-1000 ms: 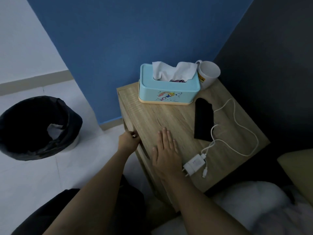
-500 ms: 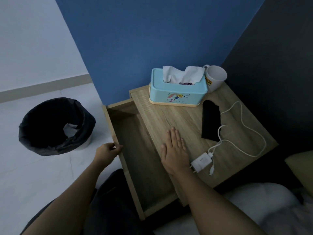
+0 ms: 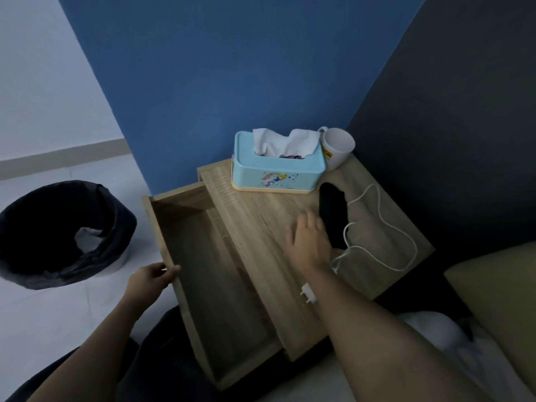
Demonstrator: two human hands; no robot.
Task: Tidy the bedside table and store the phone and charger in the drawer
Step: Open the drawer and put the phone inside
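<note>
The wooden bedside table point(image 3: 261, 216) has its drawer point(image 3: 214, 280) pulled far out to the left, with nothing inside. My left hand point(image 3: 149, 278) grips the drawer's front edge. A black phone point(image 3: 333, 211) lies on the tabletop with a white cable point(image 3: 385, 227) looping to its right. My right hand point(image 3: 309, 242) hovers with fingers spread just left of the phone, its fingertips near the phone's edge. The white charger plug point(image 3: 307, 294) peeks out beside my right forearm, which hides most of it.
A light blue tissue box point(image 3: 275, 169) and a white mug point(image 3: 338, 146) stand at the back of the table against the blue wall. A black-lined bin point(image 3: 63, 230) sits on the floor to the left. A yellowish pillow point(image 3: 499, 300) and white bedding lie at right.
The drawer went from closed to pulled fully out by my left hand. My right hand lifted off the tabletop and moved right toward the phone.
</note>
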